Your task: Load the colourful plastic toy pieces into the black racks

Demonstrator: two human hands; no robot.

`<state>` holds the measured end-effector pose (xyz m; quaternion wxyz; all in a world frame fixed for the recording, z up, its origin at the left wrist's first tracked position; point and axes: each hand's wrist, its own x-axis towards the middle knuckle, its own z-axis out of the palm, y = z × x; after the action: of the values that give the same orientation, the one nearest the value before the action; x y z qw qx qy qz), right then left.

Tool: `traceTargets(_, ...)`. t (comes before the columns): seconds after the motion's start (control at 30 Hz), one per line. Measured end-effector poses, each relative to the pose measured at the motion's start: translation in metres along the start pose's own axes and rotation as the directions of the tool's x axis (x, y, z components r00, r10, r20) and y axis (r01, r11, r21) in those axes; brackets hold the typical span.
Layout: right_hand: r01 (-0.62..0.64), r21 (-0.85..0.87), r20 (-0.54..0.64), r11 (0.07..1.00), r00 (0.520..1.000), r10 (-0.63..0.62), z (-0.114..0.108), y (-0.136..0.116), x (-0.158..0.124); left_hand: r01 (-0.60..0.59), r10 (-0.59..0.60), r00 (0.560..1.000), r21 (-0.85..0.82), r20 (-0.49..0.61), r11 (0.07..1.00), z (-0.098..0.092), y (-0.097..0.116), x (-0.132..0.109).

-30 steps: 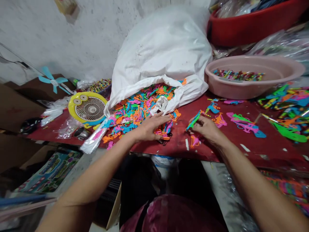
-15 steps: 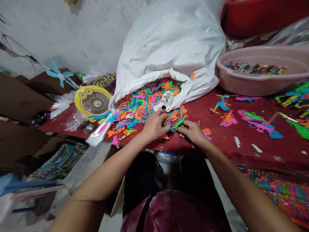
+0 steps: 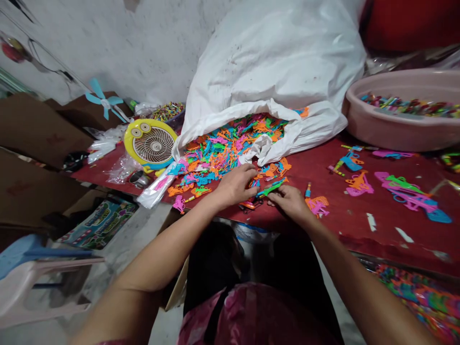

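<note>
A green plastic toy piece (image 3: 272, 188) is gripped in the fingers of the right hand (image 3: 291, 202), its far end directed toward the left hand (image 3: 235, 186). The left hand is half-curled at the edge of a heap of multicoloured plastic pieces (image 3: 230, 146); whether anything is held by it cannot be told. Ahead of that hand, the heap is spread from a white sack (image 3: 276, 57) across the red desk (image 3: 359, 235). Pink and orange pieces (image 3: 318, 206) are lying just beside the right hand, and a pink basin (image 3: 398, 136) is seen well beyond it.

Diffuse, moderately bright indoor light casts soft shadows under the left hand (image 3: 233, 187) and right hand (image 3: 291, 203); wide-angle distortion curves the frame edges.
</note>
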<state>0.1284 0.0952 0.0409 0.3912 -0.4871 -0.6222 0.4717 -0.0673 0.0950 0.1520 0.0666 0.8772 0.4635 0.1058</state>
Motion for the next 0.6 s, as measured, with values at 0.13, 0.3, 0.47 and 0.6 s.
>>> traceTargets(0.13,0.043,-0.016,0.012,0.999,0.999,-0.043,0.002,0.003,0.0,-0.044,0.045,0.999,-0.035,0.027,0.998,-0.003,-0.007,-0.004)
traceTargets(0.3,0.153,-0.001,0.073,0.988,0.986,-0.152,0.008,0.004,-0.001,-0.092,0.097,0.994,-0.089,0.054,0.992,-0.006,-0.017,-0.008)
traceTargets(0.47,0.261,-0.078,0.059,0.962,0.965,-0.257,0.017,0.007,0.0,-0.128,0.14,0.986,-0.133,0.09,0.983,-0.01,-0.026,-0.011)
traceTargets(0.6,0.324,-0.14,0.087,0.936,0.945,-0.315,0.022,0.004,0.001,-0.175,0.191,0.977,-0.162,0.093,0.971,-0.013,-0.031,-0.011)
